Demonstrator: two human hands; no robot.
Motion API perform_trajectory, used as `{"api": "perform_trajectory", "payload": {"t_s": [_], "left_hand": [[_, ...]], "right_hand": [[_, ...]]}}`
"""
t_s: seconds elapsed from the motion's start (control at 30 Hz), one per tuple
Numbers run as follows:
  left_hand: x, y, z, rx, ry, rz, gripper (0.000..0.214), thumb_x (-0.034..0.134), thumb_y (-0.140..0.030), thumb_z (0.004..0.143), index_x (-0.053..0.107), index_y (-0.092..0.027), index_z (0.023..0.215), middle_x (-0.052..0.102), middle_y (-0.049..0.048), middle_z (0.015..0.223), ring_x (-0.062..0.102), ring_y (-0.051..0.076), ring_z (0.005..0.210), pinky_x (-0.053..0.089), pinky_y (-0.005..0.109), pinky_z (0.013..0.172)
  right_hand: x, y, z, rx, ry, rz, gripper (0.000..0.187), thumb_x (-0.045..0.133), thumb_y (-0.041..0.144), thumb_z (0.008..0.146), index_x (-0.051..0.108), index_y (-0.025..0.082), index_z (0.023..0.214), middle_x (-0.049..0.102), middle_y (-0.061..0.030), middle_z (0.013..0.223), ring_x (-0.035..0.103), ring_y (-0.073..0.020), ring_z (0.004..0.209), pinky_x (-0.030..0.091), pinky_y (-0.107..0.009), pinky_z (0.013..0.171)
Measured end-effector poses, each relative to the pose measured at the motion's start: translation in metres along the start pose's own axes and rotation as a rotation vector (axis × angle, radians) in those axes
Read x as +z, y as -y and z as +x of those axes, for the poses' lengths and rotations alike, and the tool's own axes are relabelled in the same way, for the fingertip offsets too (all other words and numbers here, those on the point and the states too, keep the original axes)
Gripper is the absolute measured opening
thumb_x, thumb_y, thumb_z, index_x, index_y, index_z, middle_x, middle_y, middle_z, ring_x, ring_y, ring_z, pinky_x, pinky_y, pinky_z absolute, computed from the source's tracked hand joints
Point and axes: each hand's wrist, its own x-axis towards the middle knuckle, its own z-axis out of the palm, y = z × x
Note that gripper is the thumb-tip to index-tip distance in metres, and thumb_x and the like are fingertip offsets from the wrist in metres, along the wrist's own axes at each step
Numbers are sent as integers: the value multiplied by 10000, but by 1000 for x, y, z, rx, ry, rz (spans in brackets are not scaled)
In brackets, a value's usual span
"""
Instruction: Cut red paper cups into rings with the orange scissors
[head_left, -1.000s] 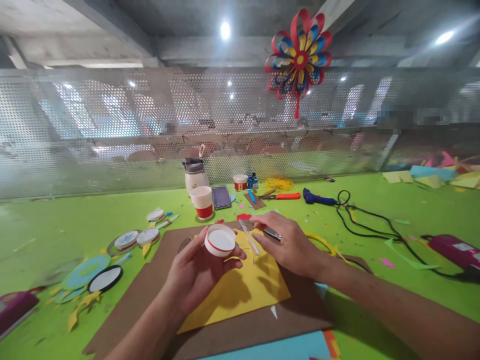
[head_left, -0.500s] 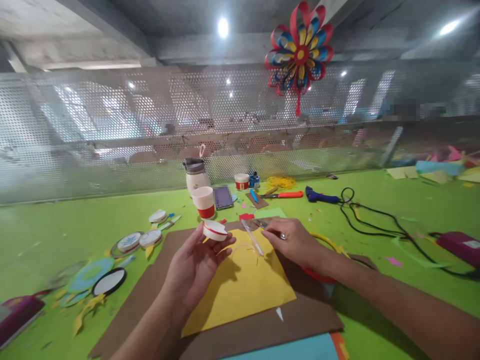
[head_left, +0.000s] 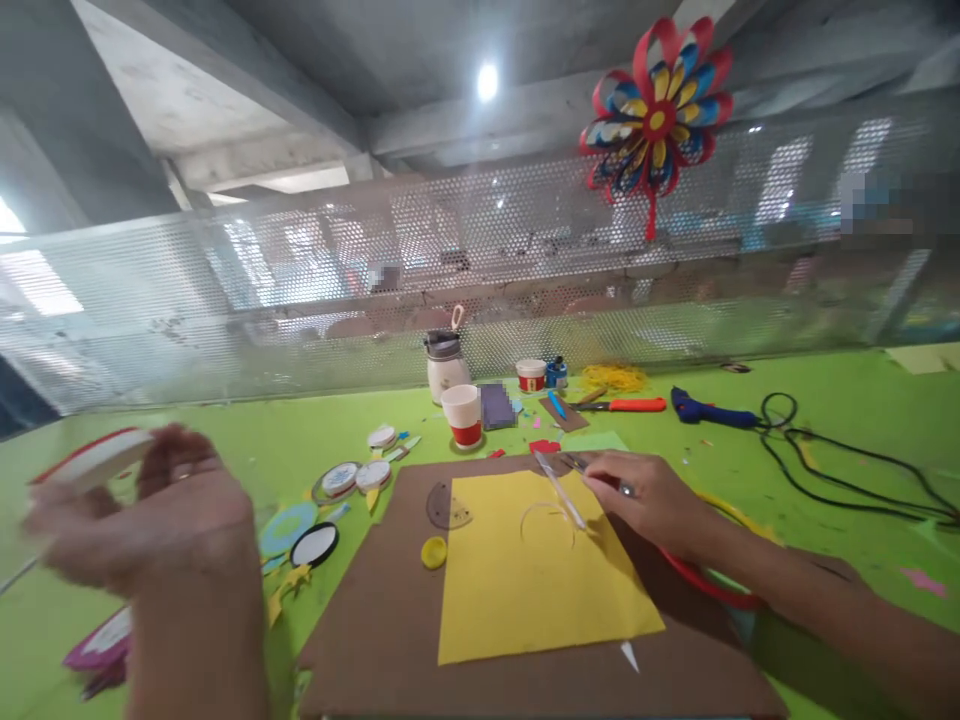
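Out at the left, my left hand (head_left: 157,510) is raised and blurred, its fingers closed on a white cut piece of paper cup (head_left: 97,462) with a red edge. My right hand (head_left: 645,490) rests at the upper right of a yellow sheet (head_left: 540,590), fingers pinched at a small metal tool (head_left: 574,462) whose kind I cannot make out. A clear pen-like stick (head_left: 561,490) lies beside those fingers, over a faint curved strip (head_left: 547,510). A clear protractor (head_left: 448,508) and a yellow round lid (head_left: 433,553) lie at the sheet's left edge.
Brown board (head_left: 375,610) lies under the sheet. Paper cup (head_left: 463,418), bottle (head_left: 446,370), orange-handled knife (head_left: 637,405) and blue glue gun (head_left: 712,410) with a black cord stand or lie behind. White discs (head_left: 315,545) lie left. A paper flower (head_left: 658,120) hangs above.
My left hand has swung far left with the cut cup piece, uncovering the protractor and yellow lid. The view has turned left. My right hand stays by the sheet's upper right.
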Motion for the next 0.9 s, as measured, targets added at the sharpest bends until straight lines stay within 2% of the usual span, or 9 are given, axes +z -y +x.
{"api": "perform_trajectory", "payload": {"t_s": [0.07, 0.1, 0.13, 0.17, 0.23, 0.4, 0.57, 0.73, 0.9], "left_hand": [[4, 8, -6, 258, -147, -224, 429, 225, -501, 1004, 576, -263, 938, 645, -140, 1088, 680, 95, 831, 280, 347, 525], [10, 15, -8, 286, -159, -329, 386, 277, -406, 1030, 588, -222, 894, 680, -113, 966, 679, 79, 836, 304, 351, 540], [17, 23, -10, 213, -95, -367, 389, 323, -381, 1027, 602, -214, 812, 701, -102, 829, 683, 63, 844, 379, 323, 580], [27, 31, -13, 157, 25, -375, 364, 373, -373, 1010, 620, -230, 784, 721, -97, 776, 682, 48, 871, 448, 271, 652], [48, 49, -20, 97, 123, -344, 296, 478, -400, 942, 662, -241, 773, 742, -70, 714, 691, 62, 796, 509, 209, 703], [96, 89, -66, -331, 574, -110, 203, 741, -209, 788, 741, -50, 913, 762, 162, 854, 716, 227, 751, 575, 327, 658], [103, 104, -94, -540, 834, -141, 392, 741, -172, 798, 683, -164, 1185, 746, 94, 908, 701, 208, 804, 580, 338, 728], [92, 109, -84, -608, 751, -288, 357, 607, -202, 886, 648, -148, 1237, 720, 112, 1016, 706, 239, 877, 562, 283, 701], [90, 109, -78, -617, 716, -310, 482, 638, -193, 860, 565, -171, 1336, 729, 129, 1021, 698, 202, 842, 544, 234, 667]], "right_hand": [[0, 2, -1, 9, 19, -9, 244, 466, 265, 947, 665, 174, 839, 703, -68, 821, 631, -203, 775, 483, -335, 732], [-1, 2, -1, 13, 29, -15, 253, 458, 276, 950, 665, 175, 846, 704, -72, 832, 633, -205, 784, 484, -335, 736], [-1, 3, -1, 19, 40, -23, 261, 449, 286, 952, 666, 175, 858, 706, -76, 850, 635, -207, 800, 485, -335, 747], [-3, 3, 0, 25, 51, -34, 269, 441, 295, 953, 669, 175, 872, 706, -81, 873, 636, -211, 822, 484, -336, 763], [-7, 0, 0, 43, 77, -68, 298, 416, 310, 960, 675, 174, 903, 703, -91, 918, 635, -220, 865, 478, -346, 801], [-30, -23, -13, 143, 249, -235, 308, 465, 359, 925, 704, 174, 988, 671, -127, 939, 629, -296, 879, 474, -436, 784], [-51, -46, -37, 256, 471, -364, 398, 596, 397, 821, 705, 195, 1146, 664, -162, 997, 630, -377, 935, 470, -513, 805], [-53, -54, -45, 340, 550, -396, 524, 592, 314, 801, 590, 272, 1323, 681, -136, 1073, 643, -343, 977, 474, -440, 820], [-47, -57, -46, 392, 531, -412, 647, 618, 187, 698, 569, 255, 1340, 676, -134, 1048, 657, -336, 943, 476, -391, 758]]}}
